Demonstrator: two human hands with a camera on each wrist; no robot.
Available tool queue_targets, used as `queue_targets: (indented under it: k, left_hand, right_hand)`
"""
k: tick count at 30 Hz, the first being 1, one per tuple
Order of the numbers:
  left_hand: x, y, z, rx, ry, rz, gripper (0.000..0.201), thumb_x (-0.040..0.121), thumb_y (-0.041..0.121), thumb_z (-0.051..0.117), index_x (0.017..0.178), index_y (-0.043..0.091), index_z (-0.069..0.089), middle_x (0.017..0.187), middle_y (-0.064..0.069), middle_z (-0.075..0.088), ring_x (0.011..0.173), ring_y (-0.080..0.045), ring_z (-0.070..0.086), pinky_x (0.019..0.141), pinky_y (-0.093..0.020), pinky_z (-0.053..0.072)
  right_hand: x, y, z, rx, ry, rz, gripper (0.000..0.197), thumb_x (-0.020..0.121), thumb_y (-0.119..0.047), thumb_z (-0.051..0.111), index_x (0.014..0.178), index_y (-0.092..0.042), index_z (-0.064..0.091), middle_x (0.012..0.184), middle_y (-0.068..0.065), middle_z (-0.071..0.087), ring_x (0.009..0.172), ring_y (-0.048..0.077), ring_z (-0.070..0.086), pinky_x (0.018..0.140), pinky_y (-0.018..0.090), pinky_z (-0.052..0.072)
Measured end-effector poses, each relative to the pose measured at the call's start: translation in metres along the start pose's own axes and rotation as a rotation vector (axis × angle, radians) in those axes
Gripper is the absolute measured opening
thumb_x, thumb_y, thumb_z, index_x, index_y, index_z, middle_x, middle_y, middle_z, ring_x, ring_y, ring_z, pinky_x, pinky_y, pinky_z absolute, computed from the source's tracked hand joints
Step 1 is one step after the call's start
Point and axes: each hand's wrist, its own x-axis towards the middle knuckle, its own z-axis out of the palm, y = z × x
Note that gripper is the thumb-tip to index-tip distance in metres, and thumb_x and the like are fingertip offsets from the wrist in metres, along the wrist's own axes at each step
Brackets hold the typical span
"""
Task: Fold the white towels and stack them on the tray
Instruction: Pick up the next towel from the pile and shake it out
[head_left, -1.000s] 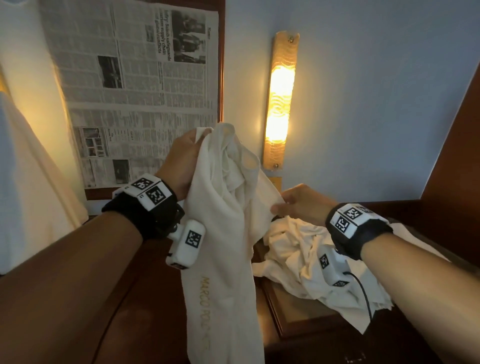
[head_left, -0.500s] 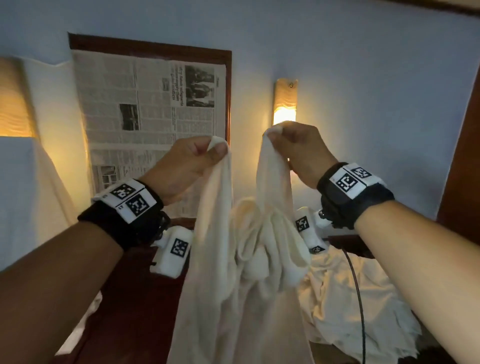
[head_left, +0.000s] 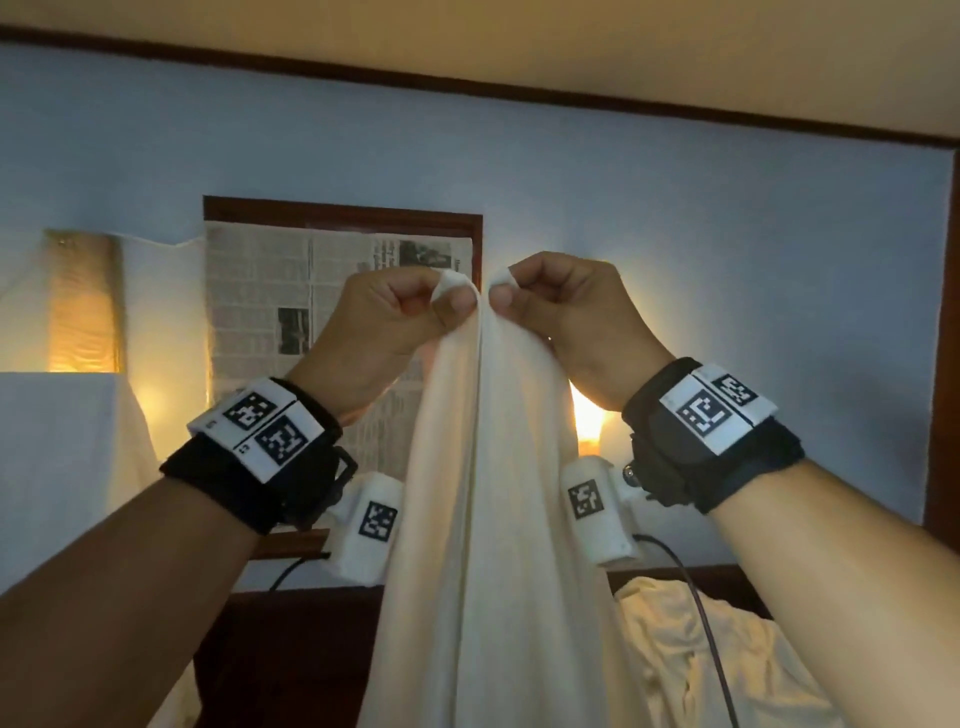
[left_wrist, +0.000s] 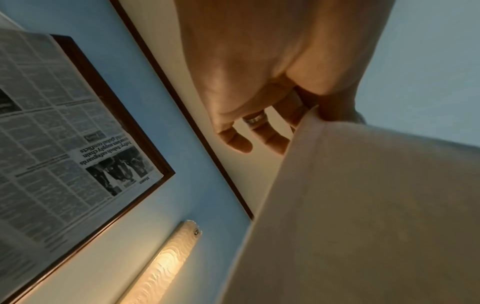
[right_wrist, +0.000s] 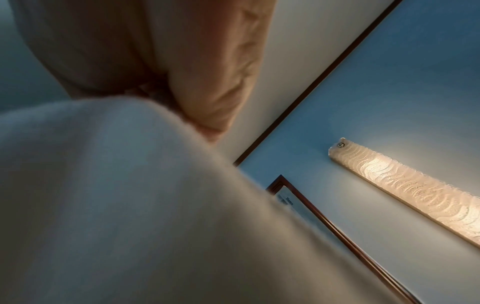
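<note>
White towel (head_left: 483, 519) held up high in front of the blue wall (head_left: 727, 260), hanging straight down in long folds, its top edge gathered at two corners set side by side and almost touching. Left corner pinched between thumb and curled forefinger of the left hand (head_left: 384, 322); right corner pinched the same way by the right hand (head_left: 566, 317), a tip of cloth poking out above each grip. In the left wrist view, ring on one finger (left_wrist: 255, 118), lower fingers loosely curled beside the cloth edge. In the right wrist view, cloth draped close over the lens, fingers mostly hidden. Below and to the right, a crumpled heap of more towels (head_left: 727, 660) on dark wooden furniture. Behind, a framed newspaper (head_left: 311, 322) on the wall, with a lit wall lamp (head_left: 83, 306) to the left of it.
</note>
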Motion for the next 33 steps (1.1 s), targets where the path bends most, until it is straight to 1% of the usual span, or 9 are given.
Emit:
queue_targets:
  k: [8, 11, 13, 16, 20, 23, 25, 29, 33]
  left_hand:
    - [-0.002, -0.005, 0.008, -0.118, -0.024, -0.042, 0.012, 0.081, 0.03, 0.07, 0.086, 0.026, 0.08, 0.093, 0.002, 0.077, 0.09, -0.014, 0.07, 0.083, -0.029, 0.055]
    - [-0.003, -0.006, 0.01, -0.147, -0.013, -0.061, 0.011, 0.083, 0.024, 0.068, 0.086, 0.023, 0.078, 0.091, 0.003, 0.076, 0.086, -0.013, 0.07, 0.077, -0.025, 0.054]
    - [-0.001, -0.007, 0.01, -0.122, 0.007, -0.089, 0.01, 0.079, 0.036, 0.074, 0.081, 0.026, 0.074, 0.087, 0.005, 0.074, 0.081, -0.012, 0.067, 0.073, -0.025, 0.053]
    - [0.002, -0.013, 0.006, 0.005, 0.058, -0.121, 0.059, 0.057, 0.07, 0.081, 0.082, 0.021, 0.06, 0.091, -0.006, 0.067, 0.082, -0.022, 0.063, 0.07, -0.03, 0.052]
    - [-0.003, -0.019, 0.009, 0.072, 0.132, -0.112, 0.081, 0.053, 0.077, 0.076, 0.082, 0.004, 0.057, 0.072, 0.0, 0.063, 0.062, -0.009, 0.058, 0.058, -0.018, 0.049]
    - [-0.012, -0.017, 0.011, 0.129, 0.17, -0.128, 0.099, 0.055, 0.085, 0.07, 0.082, -0.009, 0.057, 0.075, -0.017, 0.065, 0.063, -0.032, 0.057, 0.062, -0.03, 0.056]
    - [-0.018, -0.011, 0.011, 0.143, 0.138, -0.165, 0.091, 0.07, 0.078, 0.064, 0.087, -0.011, 0.06, 0.085, -0.027, 0.066, 0.073, -0.045, 0.06, 0.074, -0.05, 0.06]
    - [-0.03, 0.001, 0.019, 0.141, 0.015, -0.307, 0.055, 0.088, 0.059, 0.052, 0.1, 0.008, 0.071, 0.094, -0.007, 0.073, 0.08, -0.024, 0.071, 0.071, -0.038, 0.06]
    - [-0.037, -0.002, 0.02, 0.188, 0.017, -0.355, 0.024, 0.094, 0.034, 0.066, 0.099, 0.011, 0.071, 0.096, -0.007, 0.076, 0.09, -0.027, 0.074, 0.08, -0.046, 0.061]
  right_hand:
    - [0.0, -0.002, -0.001, 0.16, -0.159, 0.027, 0.014, 0.08, -0.023, 0.07, 0.086, -0.011, 0.068, 0.086, 0.003, 0.068, 0.086, 0.021, 0.062, 0.088, 0.041, 0.051]
    - [-0.001, -0.003, 0.002, 0.214, -0.174, 0.075, 0.015, 0.081, -0.023, 0.068, 0.089, -0.011, 0.065, 0.086, 0.0, 0.067, 0.085, 0.018, 0.061, 0.084, 0.039, 0.051]
    - [-0.002, -0.004, 0.004, 0.191, -0.205, 0.126, 0.022, 0.083, -0.027, 0.066, 0.099, -0.011, 0.063, 0.093, 0.0, 0.066, 0.089, 0.019, 0.061, 0.083, 0.044, 0.052]
    - [-0.005, -0.005, 0.009, 0.172, -0.282, 0.196, 0.032, 0.091, -0.027, 0.06, 0.117, -0.01, 0.063, 0.107, 0.004, 0.062, 0.098, 0.021, 0.062, 0.089, 0.045, 0.055]
    - [-0.009, -0.002, 0.016, 0.201, -0.284, 0.211, 0.019, 0.098, -0.02, 0.054, 0.112, -0.009, 0.06, 0.103, 0.002, 0.061, 0.098, 0.02, 0.06, 0.092, 0.042, 0.055]
    - [-0.007, 0.0, 0.015, 0.21, -0.234, 0.204, 0.012, 0.098, -0.016, 0.055, 0.106, -0.007, 0.057, 0.094, 0.0, 0.066, 0.093, 0.022, 0.063, 0.083, 0.04, 0.057]
    - [-0.005, 0.004, 0.012, 0.208, -0.196, 0.203, 0.008, 0.096, -0.014, 0.056, 0.102, -0.009, 0.057, 0.086, -0.005, 0.069, 0.086, 0.017, 0.066, 0.077, 0.039, 0.057]
    - [-0.003, 0.016, 0.01, 0.187, -0.131, 0.203, 0.007, 0.094, -0.003, 0.06, 0.095, -0.01, 0.059, 0.086, 0.002, 0.067, 0.087, 0.023, 0.064, 0.078, 0.043, 0.054]
    - [-0.006, 0.023, 0.019, 0.188, -0.094, 0.2, 0.009, 0.092, 0.005, 0.058, 0.098, -0.003, 0.058, 0.087, 0.008, 0.066, 0.087, 0.025, 0.063, 0.084, 0.044, 0.055]
